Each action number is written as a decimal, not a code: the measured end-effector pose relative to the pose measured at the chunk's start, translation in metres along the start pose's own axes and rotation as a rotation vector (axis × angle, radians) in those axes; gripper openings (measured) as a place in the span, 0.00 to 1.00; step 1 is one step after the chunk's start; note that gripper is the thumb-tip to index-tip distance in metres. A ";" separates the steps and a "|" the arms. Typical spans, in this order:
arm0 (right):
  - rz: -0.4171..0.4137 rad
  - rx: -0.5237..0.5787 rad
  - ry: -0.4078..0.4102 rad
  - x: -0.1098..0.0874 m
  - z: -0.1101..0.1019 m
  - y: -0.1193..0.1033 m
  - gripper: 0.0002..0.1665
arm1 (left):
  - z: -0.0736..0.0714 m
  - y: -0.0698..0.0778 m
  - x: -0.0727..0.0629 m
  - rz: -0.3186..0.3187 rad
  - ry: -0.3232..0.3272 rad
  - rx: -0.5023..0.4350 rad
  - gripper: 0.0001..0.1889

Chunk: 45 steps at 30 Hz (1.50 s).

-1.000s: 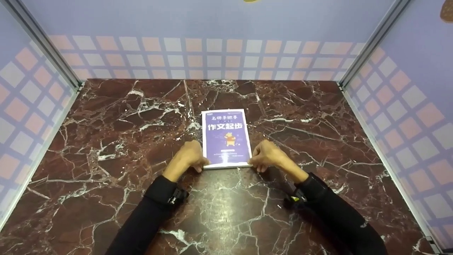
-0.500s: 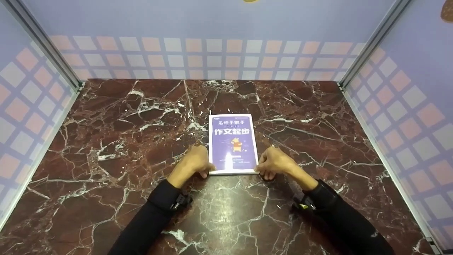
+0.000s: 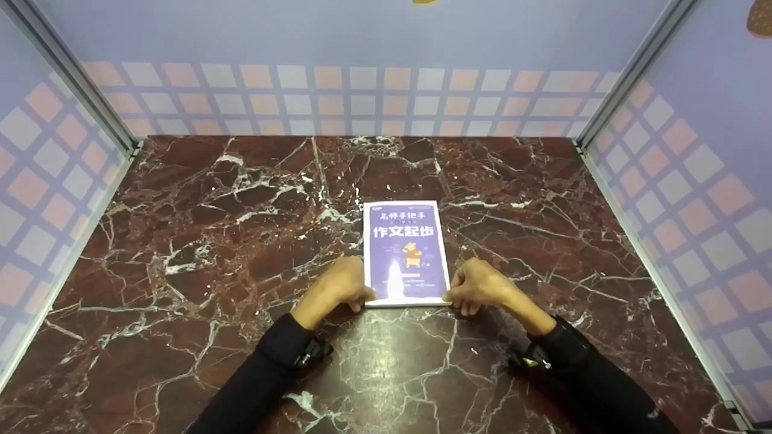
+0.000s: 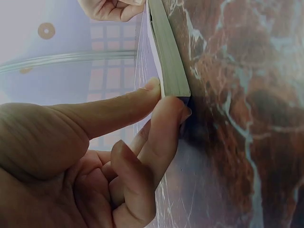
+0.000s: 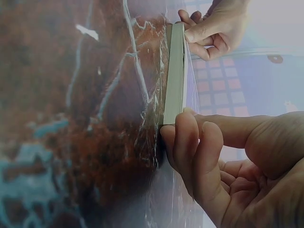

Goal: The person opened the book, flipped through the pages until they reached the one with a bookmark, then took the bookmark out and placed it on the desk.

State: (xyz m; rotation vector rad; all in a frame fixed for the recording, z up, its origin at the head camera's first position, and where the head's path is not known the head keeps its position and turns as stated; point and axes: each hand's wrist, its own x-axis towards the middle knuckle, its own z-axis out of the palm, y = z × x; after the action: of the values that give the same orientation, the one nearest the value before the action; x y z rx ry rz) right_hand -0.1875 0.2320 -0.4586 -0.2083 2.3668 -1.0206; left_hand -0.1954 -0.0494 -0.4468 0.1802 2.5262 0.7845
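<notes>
A purple book (image 3: 403,253) with white lettering and a small cartoon bear on its cover lies face up at the middle of the table. My left hand (image 3: 344,283) pinches its near left corner. In the left wrist view the thumb is on the cover and a curled finger is at the underside of the page block (image 4: 171,61). At the near right corner, my right hand (image 3: 482,283) pinches the book the same way. The right wrist view shows the book's pale page edge (image 5: 174,76) between both hands, close to the tabletop.
The dark red marble table (image 3: 211,301) has white veins and a bright glare in front of the book. Lilac panels with pink and white squares (image 3: 362,99) stand at the back and both sides, joined by grey metal posts (image 3: 633,78).
Both hands have moved the book toward me and somewhat to the right. They keep their pinch on its two near corners throughout.
</notes>
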 end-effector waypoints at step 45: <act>0.000 -0.412 0.034 -0.007 -0.009 -0.017 0.14 | -0.001 0.010 -0.003 -0.015 -0.086 0.177 0.15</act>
State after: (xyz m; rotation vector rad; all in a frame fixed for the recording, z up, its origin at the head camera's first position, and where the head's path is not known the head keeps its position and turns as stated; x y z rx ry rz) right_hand -0.1875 0.2279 -0.4387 -0.3436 2.5860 -0.5275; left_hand -0.1930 -0.0418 -0.4392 0.2483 2.5105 0.5353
